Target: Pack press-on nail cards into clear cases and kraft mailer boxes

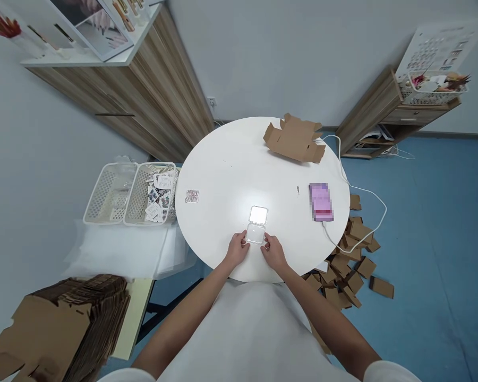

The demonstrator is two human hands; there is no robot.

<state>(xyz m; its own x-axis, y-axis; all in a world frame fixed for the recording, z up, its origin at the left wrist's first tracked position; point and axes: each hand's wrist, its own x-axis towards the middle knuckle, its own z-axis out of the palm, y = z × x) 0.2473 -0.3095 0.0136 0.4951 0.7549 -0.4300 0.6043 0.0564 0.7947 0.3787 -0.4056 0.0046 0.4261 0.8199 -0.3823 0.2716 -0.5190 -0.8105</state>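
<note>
A small clear plastic case [257, 225] lies open on the round white table [231, 159], lid flipped away from me. My left hand [237, 249] pinches the case's near left corner. My right hand [274, 251] pinches its near right corner. Both hands rest at the table's front edge. A small printed card or sheet of nails [191, 196] lies on the table to the left, apart from both hands.
A flat brown cardboard box blank [295, 139] lies at the table's far side. A phone [321, 201] with a white cable sits at right. Two white baskets [131, 192] stand left of the table. Cardboard pieces [352, 260] litter the blue floor; stacked cardboard [67, 318] at lower left.
</note>
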